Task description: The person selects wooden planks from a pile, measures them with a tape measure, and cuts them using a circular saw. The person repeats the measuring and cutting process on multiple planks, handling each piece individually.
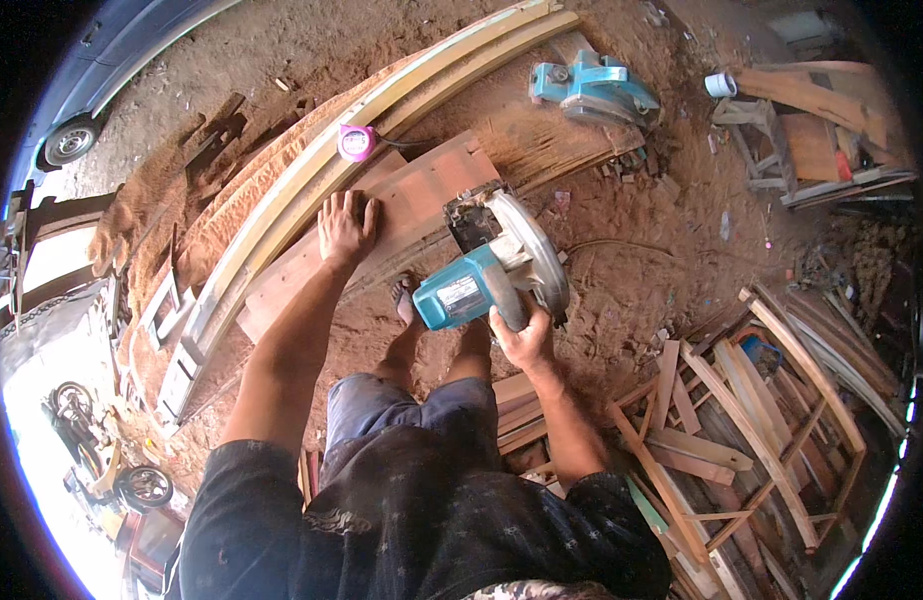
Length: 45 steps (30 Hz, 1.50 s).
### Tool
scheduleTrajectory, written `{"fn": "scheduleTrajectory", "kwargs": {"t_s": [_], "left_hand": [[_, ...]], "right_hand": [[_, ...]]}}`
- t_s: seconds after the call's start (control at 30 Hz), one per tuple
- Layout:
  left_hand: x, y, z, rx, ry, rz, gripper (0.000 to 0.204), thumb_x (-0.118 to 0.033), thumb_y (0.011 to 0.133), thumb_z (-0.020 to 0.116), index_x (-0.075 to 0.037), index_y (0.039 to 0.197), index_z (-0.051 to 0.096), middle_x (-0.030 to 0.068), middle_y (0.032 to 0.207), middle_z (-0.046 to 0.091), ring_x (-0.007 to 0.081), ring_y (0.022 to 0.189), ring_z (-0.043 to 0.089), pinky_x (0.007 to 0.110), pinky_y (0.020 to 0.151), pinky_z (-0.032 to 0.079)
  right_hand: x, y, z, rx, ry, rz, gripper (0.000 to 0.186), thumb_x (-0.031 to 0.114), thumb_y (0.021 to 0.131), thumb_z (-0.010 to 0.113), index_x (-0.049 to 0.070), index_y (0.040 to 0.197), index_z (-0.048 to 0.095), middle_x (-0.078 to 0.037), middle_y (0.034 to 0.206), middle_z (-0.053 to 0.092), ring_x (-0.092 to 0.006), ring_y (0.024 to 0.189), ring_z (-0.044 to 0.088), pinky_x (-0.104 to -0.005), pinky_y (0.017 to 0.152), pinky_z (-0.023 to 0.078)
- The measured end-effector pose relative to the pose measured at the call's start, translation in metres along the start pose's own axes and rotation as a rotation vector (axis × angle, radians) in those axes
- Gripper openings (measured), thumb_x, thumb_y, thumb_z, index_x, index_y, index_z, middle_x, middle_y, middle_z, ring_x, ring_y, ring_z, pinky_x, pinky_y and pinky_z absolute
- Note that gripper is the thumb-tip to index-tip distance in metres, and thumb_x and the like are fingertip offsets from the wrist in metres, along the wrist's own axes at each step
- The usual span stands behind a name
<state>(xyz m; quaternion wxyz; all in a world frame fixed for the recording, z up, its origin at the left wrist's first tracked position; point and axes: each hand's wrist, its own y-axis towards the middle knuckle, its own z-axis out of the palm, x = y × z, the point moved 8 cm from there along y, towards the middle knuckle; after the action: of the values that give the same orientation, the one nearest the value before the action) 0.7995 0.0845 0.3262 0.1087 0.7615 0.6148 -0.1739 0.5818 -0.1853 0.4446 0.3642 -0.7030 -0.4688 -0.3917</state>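
Note:
My left hand (pixel 347 225) lies flat with fingers apart on the edge of a wide reddish-brown board (pixel 412 185). My right hand (pixel 524 332) grips the rear handle of a teal and silver circular saw (pixel 462 290); its base plate and blade guard are at the right end of that board. Long pale timber strips (pixel 282 220) run diagonally past my left hand, with a pink tape measure (pixel 357 142) on them.
A teal power tool (pixel 594 90) sits on a board at the top. Timber piles (pixel 742 440) fill the lower right; a wooden frame (pixel 812 135) stands upper right. A cord crosses the dirt. A vehicle (pixel 77 115) and motorcycle (pixel 142 485) are at left.

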Motion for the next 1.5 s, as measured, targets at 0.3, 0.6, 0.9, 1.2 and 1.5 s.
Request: {"fn": "scheduleTrajectory", "kwargs": {"t_s": [0.3, 0.6, 0.9, 1.2, 1.5], "left_hand": [[0.007, -0.001, 0.004, 0.069, -0.002, -0.039, 0.046, -0.048, 0.098, 0.051, -0.007, 0.12, 0.057, 0.0212, 0.116, 0.056, 0.0379, 0.113, 0.053, 0.051, 0.099, 0.039], [0.005, 0.0, 0.001, 0.081, 0.02, -0.057, 0.049, -0.049, 0.098, 0.05, -0.007, 0.122, 0.057, 0.0219, 0.117, 0.055, 0.0382, 0.115, 0.052, 0.051, 0.101, 0.038], [0.002, 0.001, -0.004, 0.041, 0.058, -0.038, 0.044, -0.046, 0.098, 0.053, -0.008, 0.118, 0.06, 0.0192, 0.115, 0.054, 0.0362, 0.114, 0.052, 0.049, 0.099, 0.039], [0.004, 0.004, 0.001, 0.153, -0.012, -0.066, 0.044, -0.045, 0.098, 0.053, -0.006, 0.119, 0.06, 0.0192, 0.115, 0.055, 0.0355, 0.114, 0.052, 0.049, 0.099, 0.038], [0.001, 0.005, -0.005, 0.12, -0.027, -0.036, 0.041, -0.042, 0.098, 0.054, -0.007, 0.118, 0.059, 0.0177, 0.112, 0.056, 0.034, 0.111, 0.053, 0.048, 0.096, 0.038]], "right_hand": [[0.001, 0.014, 0.007, 0.081, -0.028, 0.005, 0.023, 0.014, 0.083, 0.073, 0.0, 0.1, 0.064, -0.02, 0.084, 0.068, -0.0363, 0.079, 0.07, -0.0424, 0.069, 0.053], [0.004, 0.036, 0.022, 0.096, -0.03, -0.009, 0.021, 0.014, 0.085, 0.073, 0.0, 0.099, 0.065, -0.015, 0.08, 0.067, -0.0297, 0.073, 0.068, -0.0399, 0.067, 0.052], [0.009, 0.059, 0.035, 0.105, -0.005, 0.025, 0.024, 0.013, 0.084, 0.073, 0.0, 0.103, 0.066, -0.017, 0.09, 0.07, -0.0316, 0.083, 0.069, -0.0401, 0.075, 0.053], [0.018, 0.081, 0.046, 0.11, -0.019, -0.018, 0.022, 0.014, 0.084, 0.073, 0.0, 0.1, 0.066, -0.017, 0.086, 0.069, -0.0327, 0.08, 0.069, -0.0414, 0.073, 0.052], [0.035, 0.103, 0.056, 0.117, 0.007, -0.069, 0.021, 0.014, 0.085, 0.071, 0.001, 0.101, 0.066, -0.016, 0.084, 0.07, -0.0308, 0.076, 0.07, -0.0408, 0.071, 0.053]]}}
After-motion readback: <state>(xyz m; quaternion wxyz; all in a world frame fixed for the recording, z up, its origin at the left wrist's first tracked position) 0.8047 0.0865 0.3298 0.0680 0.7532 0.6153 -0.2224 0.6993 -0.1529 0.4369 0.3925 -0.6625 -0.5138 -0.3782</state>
